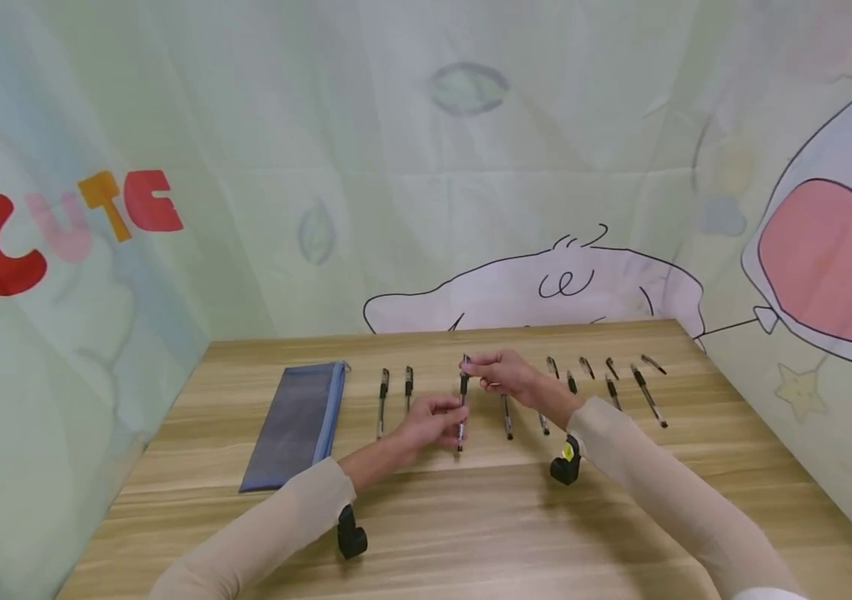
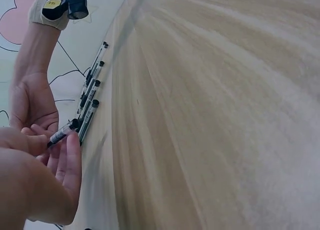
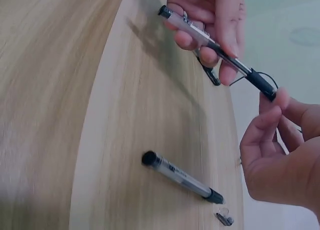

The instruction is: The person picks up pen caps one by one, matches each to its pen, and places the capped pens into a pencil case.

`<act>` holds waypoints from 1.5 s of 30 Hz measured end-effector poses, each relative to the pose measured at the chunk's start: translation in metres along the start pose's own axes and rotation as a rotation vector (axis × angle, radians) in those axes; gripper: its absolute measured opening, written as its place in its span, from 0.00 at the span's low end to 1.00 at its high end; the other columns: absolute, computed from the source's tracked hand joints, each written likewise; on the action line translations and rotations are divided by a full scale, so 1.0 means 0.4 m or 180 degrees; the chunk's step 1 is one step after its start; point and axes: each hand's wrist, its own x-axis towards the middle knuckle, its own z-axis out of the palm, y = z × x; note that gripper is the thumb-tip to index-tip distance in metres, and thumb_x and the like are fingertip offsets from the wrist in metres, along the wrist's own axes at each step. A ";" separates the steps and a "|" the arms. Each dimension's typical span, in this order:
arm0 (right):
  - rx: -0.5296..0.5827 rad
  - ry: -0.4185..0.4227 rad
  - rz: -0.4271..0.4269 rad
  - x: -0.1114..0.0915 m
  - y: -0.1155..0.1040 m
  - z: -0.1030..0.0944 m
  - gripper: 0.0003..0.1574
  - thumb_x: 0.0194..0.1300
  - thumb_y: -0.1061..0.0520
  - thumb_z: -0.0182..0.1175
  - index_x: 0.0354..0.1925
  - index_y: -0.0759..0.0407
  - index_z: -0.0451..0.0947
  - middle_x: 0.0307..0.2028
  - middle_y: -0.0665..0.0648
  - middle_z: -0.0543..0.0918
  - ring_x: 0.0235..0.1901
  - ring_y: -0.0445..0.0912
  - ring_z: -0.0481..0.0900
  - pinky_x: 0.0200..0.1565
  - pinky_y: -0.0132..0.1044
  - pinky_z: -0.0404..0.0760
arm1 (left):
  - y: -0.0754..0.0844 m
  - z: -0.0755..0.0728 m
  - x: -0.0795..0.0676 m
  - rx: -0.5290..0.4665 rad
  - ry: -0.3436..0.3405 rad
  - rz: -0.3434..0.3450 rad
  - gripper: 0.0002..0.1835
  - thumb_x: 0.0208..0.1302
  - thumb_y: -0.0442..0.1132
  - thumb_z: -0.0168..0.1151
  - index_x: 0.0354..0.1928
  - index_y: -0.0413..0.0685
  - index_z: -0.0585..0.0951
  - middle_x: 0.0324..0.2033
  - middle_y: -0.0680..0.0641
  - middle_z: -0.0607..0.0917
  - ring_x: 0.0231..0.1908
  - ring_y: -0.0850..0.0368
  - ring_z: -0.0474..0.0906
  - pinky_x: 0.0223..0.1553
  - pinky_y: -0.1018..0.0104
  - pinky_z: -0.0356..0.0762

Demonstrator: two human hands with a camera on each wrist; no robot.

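Note:
In the head view, a clear-barrelled pen [image 1: 463,386] with a black grip stands between both hands above the table. My left hand [image 1: 429,422] pinches its barrel low down. The fingers of my right hand [image 1: 504,372] pinch its upper end, past the black grip; whether a cap is there is hidden by the fingertips. In the right wrist view the same pen [image 3: 187,28] slants between the hands. Left of them lie two capped pens [image 1: 383,400]. To the right lie several pens without caps [image 1: 649,396], with small loose caps [image 1: 586,367] beyond them.
A blue-grey mesh zip pouch [image 1: 294,425] lies flat on the left of the wooden table [image 1: 471,525]. A printed curtain [image 1: 261,208] hangs close behind the table and along its sides.

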 end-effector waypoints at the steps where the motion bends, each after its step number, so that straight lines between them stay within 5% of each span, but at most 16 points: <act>1: -0.0009 0.0039 0.0063 0.000 0.000 0.003 0.24 0.71 0.55 0.65 0.60 0.67 0.80 0.33 0.46 0.84 0.24 0.35 0.71 0.27 0.25 0.71 | 0.001 0.000 -0.002 0.0007 -0.0006 -0.0019 0.18 0.74 0.35 0.60 0.59 0.31 0.79 0.46 0.35 0.87 0.31 0.60 0.86 0.39 0.65 0.90; 8: -0.0279 0.0166 0.0151 0.006 -0.012 0.019 0.24 0.69 0.53 0.67 0.58 0.66 0.82 0.20 0.46 0.75 0.17 0.36 0.62 0.21 0.26 0.58 | 0.026 -0.011 -0.007 0.0062 0.0018 -0.0136 0.16 0.72 0.32 0.61 0.57 0.30 0.81 0.44 0.34 0.88 0.29 0.58 0.87 0.35 0.65 0.90; 21: -0.0245 0.0042 0.0265 -0.001 -0.017 0.017 0.25 0.69 0.53 0.67 0.58 0.66 0.81 0.16 0.45 0.73 0.17 0.36 0.64 0.21 0.25 0.62 | 0.046 -0.019 -0.007 0.0093 -0.0064 -0.0272 0.16 0.69 0.31 0.64 0.55 0.29 0.81 0.43 0.32 0.89 0.28 0.57 0.87 0.38 0.60 0.91; 26: 0.0018 0.0032 0.0209 0.000 -0.002 0.007 0.26 0.72 0.52 0.64 0.62 0.65 0.78 0.36 0.49 0.84 0.21 0.34 0.67 0.26 0.25 0.69 | 0.052 -0.006 0.001 0.0087 -0.0040 -0.0176 0.15 0.70 0.34 0.65 0.53 0.30 0.82 0.44 0.33 0.88 0.30 0.58 0.86 0.42 0.60 0.91; 29: 0.0144 0.0036 0.0128 0.001 0.004 0.003 0.27 0.74 0.51 0.62 0.64 0.64 0.77 0.50 0.52 0.83 0.24 0.34 0.69 0.30 0.25 0.72 | 0.064 0.002 0.004 0.0134 -0.0027 -0.0148 0.15 0.70 0.35 0.65 0.52 0.31 0.82 0.46 0.33 0.87 0.31 0.59 0.86 0.43 0.61 0.90; 37: 0.0170 0.0060 0.0048 -0.005 0.017 -0.012 0.28 0.74 0.52 0.61 0.66 0.63 0.75 0.44 0.50 0.85 0.25 0.35 0.70 0.32 0.26 0.71 | 0.068 0.006 0.001 0.0176 -0.0064 -0.0214 0.21 0.68 0.29 0.65 0.61 0.29 0.77 0.51 0.34 0.85 0.39 0.53 0.88 0.48 0.58 0.89; 45: -0.0008 -0.0027 -0.0036 -0.029 0.027 -0.038 0.29 0.74 0.56 0.62 0.69 0.61 0.73 0.58 0.62 0.84 0.28 0.37 0.71 0.30 0.25 0.72 | 0.057 -0.017 0.001 0.0218 0.0233 -0.0261 0.19 0.66 0.28 0.66 0.58 0.30 0.79 0.50 0.33 0.86 0.39 0.51 0.89 0.43 0.61 0.90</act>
